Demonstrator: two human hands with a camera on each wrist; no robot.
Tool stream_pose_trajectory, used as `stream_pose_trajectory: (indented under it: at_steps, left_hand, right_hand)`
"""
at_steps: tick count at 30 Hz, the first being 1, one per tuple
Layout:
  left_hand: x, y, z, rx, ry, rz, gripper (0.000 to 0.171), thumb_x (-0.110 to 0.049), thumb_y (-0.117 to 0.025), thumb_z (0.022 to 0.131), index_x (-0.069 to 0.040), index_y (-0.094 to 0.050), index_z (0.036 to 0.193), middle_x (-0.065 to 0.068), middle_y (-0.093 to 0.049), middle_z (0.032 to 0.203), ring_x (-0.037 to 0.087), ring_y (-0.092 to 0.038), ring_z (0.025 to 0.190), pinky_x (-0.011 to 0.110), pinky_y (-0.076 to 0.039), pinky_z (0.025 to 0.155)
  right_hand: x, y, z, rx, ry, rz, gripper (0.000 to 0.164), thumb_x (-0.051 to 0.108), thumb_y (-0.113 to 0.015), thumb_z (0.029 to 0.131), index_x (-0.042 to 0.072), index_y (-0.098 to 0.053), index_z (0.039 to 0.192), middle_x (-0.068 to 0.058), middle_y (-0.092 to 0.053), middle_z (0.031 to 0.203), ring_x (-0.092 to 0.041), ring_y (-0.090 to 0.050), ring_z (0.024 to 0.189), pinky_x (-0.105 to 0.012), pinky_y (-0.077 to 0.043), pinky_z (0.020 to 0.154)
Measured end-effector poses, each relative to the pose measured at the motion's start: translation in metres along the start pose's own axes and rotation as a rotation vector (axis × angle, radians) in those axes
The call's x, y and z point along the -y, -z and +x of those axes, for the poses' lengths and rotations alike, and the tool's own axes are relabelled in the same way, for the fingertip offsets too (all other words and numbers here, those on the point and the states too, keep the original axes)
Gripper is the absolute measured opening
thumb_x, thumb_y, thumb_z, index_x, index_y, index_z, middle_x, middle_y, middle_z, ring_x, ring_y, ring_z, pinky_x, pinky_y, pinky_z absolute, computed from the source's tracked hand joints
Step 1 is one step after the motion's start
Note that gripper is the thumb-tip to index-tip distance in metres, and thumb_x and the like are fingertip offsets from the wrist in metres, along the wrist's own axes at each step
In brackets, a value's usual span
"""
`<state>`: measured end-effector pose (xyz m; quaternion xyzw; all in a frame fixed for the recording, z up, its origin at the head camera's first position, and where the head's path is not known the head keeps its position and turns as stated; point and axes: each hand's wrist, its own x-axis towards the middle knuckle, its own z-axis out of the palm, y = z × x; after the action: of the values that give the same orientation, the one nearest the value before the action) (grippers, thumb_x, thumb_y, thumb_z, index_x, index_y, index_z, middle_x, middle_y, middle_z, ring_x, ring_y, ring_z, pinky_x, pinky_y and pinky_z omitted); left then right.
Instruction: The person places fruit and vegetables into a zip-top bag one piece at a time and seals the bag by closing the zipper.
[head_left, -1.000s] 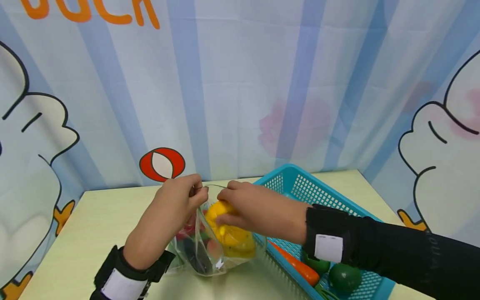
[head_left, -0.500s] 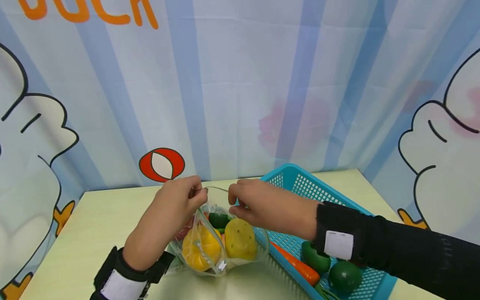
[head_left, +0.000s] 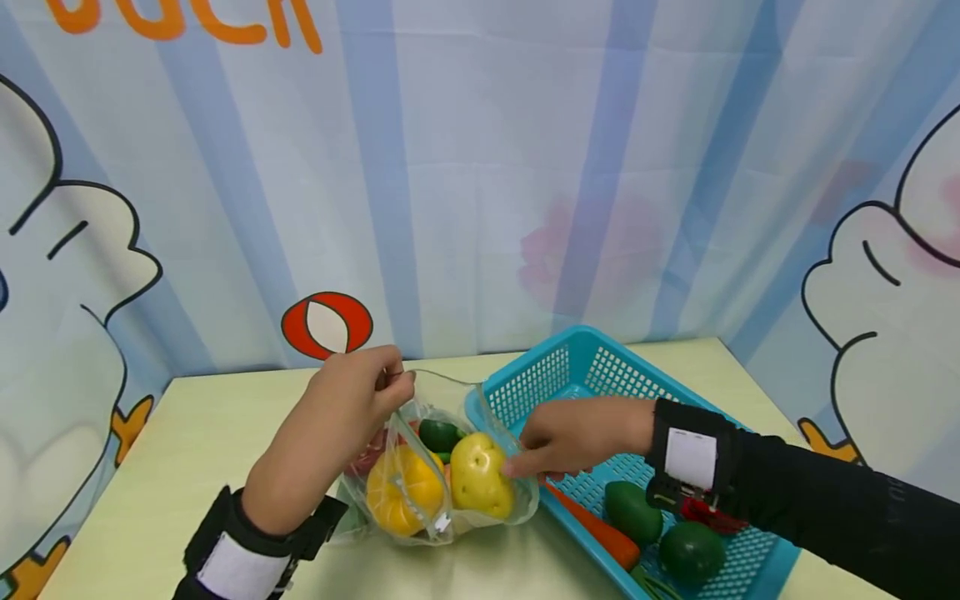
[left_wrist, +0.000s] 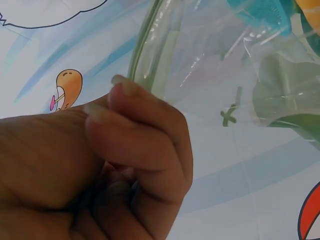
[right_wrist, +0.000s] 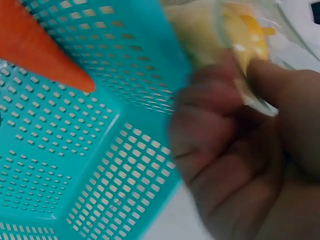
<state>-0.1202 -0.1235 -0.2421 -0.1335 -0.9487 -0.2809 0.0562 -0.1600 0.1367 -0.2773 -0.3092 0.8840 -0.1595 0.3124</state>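
A clear zip bag stands on the table, its mouth spread. Inside lie a yellow pumpkin, a yellow potato and a dark green vegetable, with red pieces behind them at the left. My left hand pinches the bag's left rim between thumb and curled fingers; the left wrist view shows the green-edged strip at the fingertips. At the bag's right rim, my right hand has its thumb and curled fingers on either side of the edge, slightly blurred in the right wrist view.
A blue perforated basket sits right of the bag, close against it. It holds a carrot, two green rounded vegetables, green stalks and a red item. A printed curtain hangs behind the table.
The right hand released the yellow pumpkin into the bag, then moved right and down to the bag's right rim. The pumpkin now sits lower left, and the potato shows. The left hand stays put.
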Motion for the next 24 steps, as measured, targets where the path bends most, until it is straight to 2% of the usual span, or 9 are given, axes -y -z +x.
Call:
stream_pose_trajectory:
  at_steps: [3,6,13,19,24]
  left_hand:
    - [0.001,0.001,-0.001,0.001,0.002,-0.002,0.022,-0.016,-0.052,0.095,-0.011,-0.048,0.074,0.000,-0.038,0.061,0.015,-0.043,0.052,0.027,-0.032,0.053]
    - [0.004,0.006,-0.002,-0.004,0.008,-0.007,0.023,-0.016,-0.051,0.095,-0.010,-0.047,0.074,0.000,-0.038,0.061,0.015,-0.043,0.051,0.027,-0.032,0.053]
    - [0.011,0.032,-0.006,-0.036,0.095,-0.036,0.023,-0.023,-0.046,0.099,-0.008,-0.053,0.083,0.006,-0.052,0.061,0.018,-0.054,0.048,0.031,-0.045,0.049]
    - [0.013,0.044,-0.010,-0.037,0.114,-0.046,0.026,-0.028,-0.046,0.101,-0.008,-0.053,0.086,0.007,-0.056,0.058,0.021,-0.054,0.047,0.033,-0.045,0.047]
    - [0.013,0.048,-0.011,-0.044,0.112,-0.051,0.025,-0.026,-0.044,0.100,-0.009,-0.051,0.084,0.006,-0.057,0.056,0.022,-0.054,0.045,0.033,-0.043,0.046]
  right_hand:
    - [-0.001,-0.005,0.006,-0.022,0.069,0.016,0.051,0.042,-0.045,0.104,0.019,-0.051,0.058,0.008,-0.034,0.052,-0.010,-0.028,0.046,-0.024,-0.029,0.055]
    - [-0.001,-0.006,0.009,-0.064,0.107,0.037,0.050,0.037,-0.039,0.106,0.021,-0.044,0.059,0.009,-0.030,0.053,-0.009,-0.026,0.046,-0.024,-0.029,0.055]
    - [0.004,0.006,0.010,-0.172,0.190,0.084,0.052,0.041,-0.033,0.107,0.021,-0.039,0.059,0.009,-0.026,0.054,-0.010,-0.027,0.045,-0.024,-0.030,0.055]
    - [0.008,0.012,0.012,-0.138,0.251,0.270,0.057,0.046,-0.031,0.106,0.012,-0.039,0.061,0.003,-0.026,0.055,-0.014,-0.027,0.049,-0.026,-0.034,0.057]
    - [0.008,0.021,0.015,-0.156,0.314,0.400,0.056,0.042,-0.034,0.107,0.006,-0.036,0.064,-0.003,-0.024,0.059,-0.018,-0.024,0.055,-0.030,-0.033,0.063]
